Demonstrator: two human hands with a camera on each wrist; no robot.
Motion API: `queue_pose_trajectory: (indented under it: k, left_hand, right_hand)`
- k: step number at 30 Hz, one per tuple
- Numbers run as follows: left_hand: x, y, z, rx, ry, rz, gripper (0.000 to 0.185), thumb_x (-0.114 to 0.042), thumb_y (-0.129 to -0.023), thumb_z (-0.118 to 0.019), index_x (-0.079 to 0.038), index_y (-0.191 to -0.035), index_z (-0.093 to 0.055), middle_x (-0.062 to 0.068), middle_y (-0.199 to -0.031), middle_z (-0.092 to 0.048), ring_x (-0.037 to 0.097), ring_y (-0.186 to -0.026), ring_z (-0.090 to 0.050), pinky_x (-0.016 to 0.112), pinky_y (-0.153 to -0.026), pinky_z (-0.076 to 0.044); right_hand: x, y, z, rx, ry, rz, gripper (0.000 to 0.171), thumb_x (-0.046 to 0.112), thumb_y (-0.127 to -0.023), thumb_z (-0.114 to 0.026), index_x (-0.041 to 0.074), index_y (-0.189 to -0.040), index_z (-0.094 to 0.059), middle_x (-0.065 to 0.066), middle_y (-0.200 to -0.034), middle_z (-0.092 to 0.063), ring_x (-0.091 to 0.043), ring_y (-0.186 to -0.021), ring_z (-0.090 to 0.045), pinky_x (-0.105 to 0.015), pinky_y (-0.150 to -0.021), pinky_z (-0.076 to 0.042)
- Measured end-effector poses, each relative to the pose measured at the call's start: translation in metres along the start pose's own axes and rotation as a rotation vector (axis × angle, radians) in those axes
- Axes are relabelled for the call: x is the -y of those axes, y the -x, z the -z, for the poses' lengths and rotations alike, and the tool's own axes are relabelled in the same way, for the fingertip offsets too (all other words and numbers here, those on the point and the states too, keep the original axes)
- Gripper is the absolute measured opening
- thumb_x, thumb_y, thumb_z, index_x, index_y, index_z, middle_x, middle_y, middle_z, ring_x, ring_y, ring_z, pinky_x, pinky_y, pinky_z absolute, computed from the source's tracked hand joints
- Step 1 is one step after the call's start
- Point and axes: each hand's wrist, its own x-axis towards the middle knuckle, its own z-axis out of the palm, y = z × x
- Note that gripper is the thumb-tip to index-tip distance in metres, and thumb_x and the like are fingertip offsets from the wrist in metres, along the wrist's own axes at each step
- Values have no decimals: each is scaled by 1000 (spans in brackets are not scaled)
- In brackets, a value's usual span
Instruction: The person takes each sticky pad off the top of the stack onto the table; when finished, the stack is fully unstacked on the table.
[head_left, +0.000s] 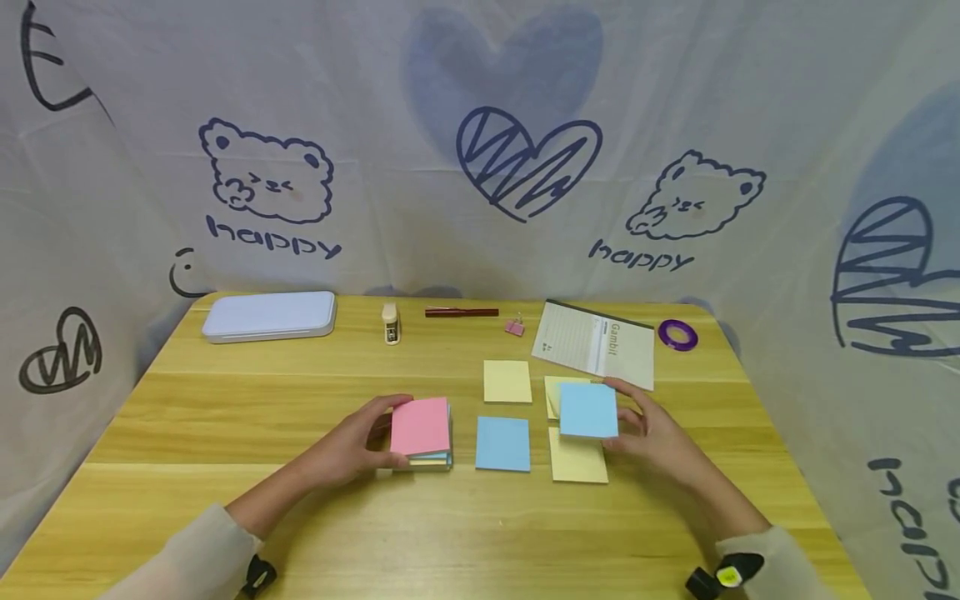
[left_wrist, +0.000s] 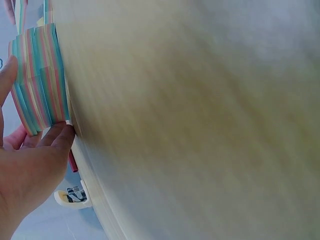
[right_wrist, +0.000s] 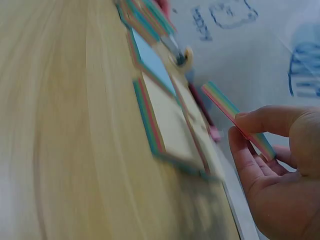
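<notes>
My left hand (head_left: 351, 447) grips the sides of a stack of sticky note pads (head_left: 420, 427), pink on top, with the thumb at the near edge. The left wrist view shows the stack's striped pink, yellow and blue edges (left_wrist: 40, 75). Between thumb and fingers, my right hand (head_left: 654, 437) pinches a blue-topped sticky note pad (head_left: 588, 410), raised above the table and tilted in the right wrist view. Beneath it, two yellow-topped pads (head_left: 579, 462) are partly covered. A blue-topped pad (head_left: 502, 443) and a yellow-topped pad (head_left: 507, 381) lie between the hands.
Along the back of the wooden table (head_left: 300, 542) are a white case (head_left: 270, 317), a small correction-fluid-like bottle (head_left: 391, 323), a dark red pen (head_left: 461, 312), a pink binder clip (head_left: 514, 327), a notepad (head_left: 596, 342) and a purple tape roll (head_left: 677, 335). A printed cloth (head_left: 390, 200) hangs behind.
</notes>
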Motion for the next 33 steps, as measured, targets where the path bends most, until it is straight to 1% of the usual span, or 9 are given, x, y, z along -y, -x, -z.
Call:
queue_pose_trajectory:
  k: [3,7,11,16,18,20,22,25,33]
  left_hand:
    - [1,0,0,-1,0,-1,86,-15,-88,-84,-3,-157,-34,18,-153,-44,41,-144,-43,55,-117,-37]
    - [1,0,0,-2,-1,-2,86,-15,-88,-84,-4,-157,-34,18,-153,-44,41,-143,-43,55,-117,-38]
    - [0,1,-1,-3,-9,3,86,-15,-88,-83,-4,-157,-34,18,-153,-44,41,-143,-43,56,-117,-37]
    - [-1,1,-1,-4,-17,7,86,-15,-89,-83,-3,-157,-33,19,-153,-44,43,-144,-42,57,-117,-37]
    - [-2,1,-1,-5,-15,7,86,-15,-89,-83,-3,-157,-33,19,-153,-44,43,-143,-42,57,-117,-37]
    - [-3,1,-2,-2,-10,6,86,-14,-89,-83,-3,-157,-33,19,-153,-44,42,-143,-43,57,-117,-37]
    - [-3,1,-2,0,-7,4,86,-15,-89,-83,-2,-157,-33,19,-153,-45,42,-143,-43,57,-117,-37]
    - [-3,1,-2,5,-2,0,86,-14,-89,-82,-1,-157,-32,19,-152,-44,42,-143,-43,57,-117,-37]
    - [-1,0,-1,4,5,-11,86,-13,-89,-83,-1,-157,-32,19,-152,-45,42,-143,-43,57,-118,-36]
  right_hand:
    - [-9,7,17,-55,39,-49,95,-1,-87,-78,9,-163,-22,-30,-143,-53,-21,-121,-64,-25,-86,-58]
    - [-20,13,34,-113,113,-105,93,-1,-88,-77,9,-163,-23,-30,-141,-56,-33,-125,-61,-20,-87,-55]
    - [-29,13,45,-124,159,-117,93,-3,-89,-77,5,-163,-22,-33,-144,-51,-45,-126,-57,-18,-86,-53]
    - [-37,12,52,-120,244,-117,91,-2,-89,-77,1,-162,-22,-32,-151,-41,-48,-128,-54,-15,-87,-51]
    - [-39,12,54,-113,256,-109,91,-4,-89,-76,0,-162,-21,-33,-153,-38,-50,-131,-51,-17,-89,-52]
    - [-40,12,55,-104,270,-98,90,-5,-89,-75,-2,-161,-21,-34,-154,-36,-52,-133,-49,-22,-92,-55]
    - [-42,12,56,-102,288,-94,91,-6,-89,-75,-3,-161,-21,-36,-152,-38,-53,-133,-48,-31,-95,-57]
    - [-43,13,58,-94,336,-87,90,-5,-89,-76,-4,-161,-21,-36,-148,-42,-52,-131,-50,-40,-99,-56]
    - [-45,15,59,-90,372,-76,87,-2,-91,-75,-7,-160,-22,-35,-144,-47,-52,-131,-51,-50,-102,-53]
